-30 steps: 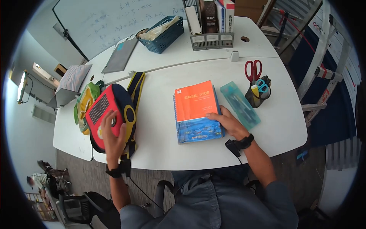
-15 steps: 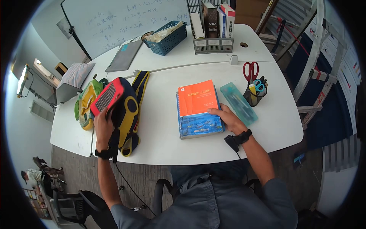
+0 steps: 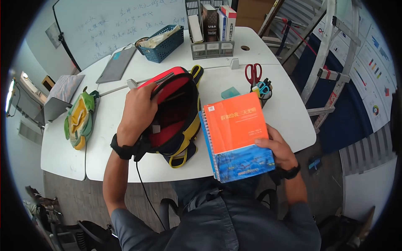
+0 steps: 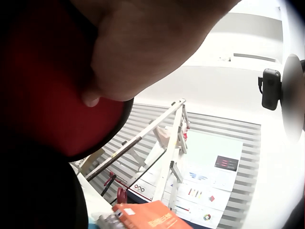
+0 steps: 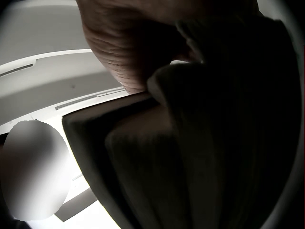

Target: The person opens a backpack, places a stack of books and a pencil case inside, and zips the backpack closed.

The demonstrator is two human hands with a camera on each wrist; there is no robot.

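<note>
The bag [image 3: 173,113] is being held open on the table [image 3: 289,113] by the left hand [image 3: 138,111]; the book [image 3: 238,136] is being gripped by the right hand [image 3: 279,148], raised beside the bag.

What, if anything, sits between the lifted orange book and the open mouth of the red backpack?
Nothing visible. The right hand holds the orange book beside the red backpack, whose mouth the left hand holds open. What lies deep inside the backpack cannot be seen.
</note>
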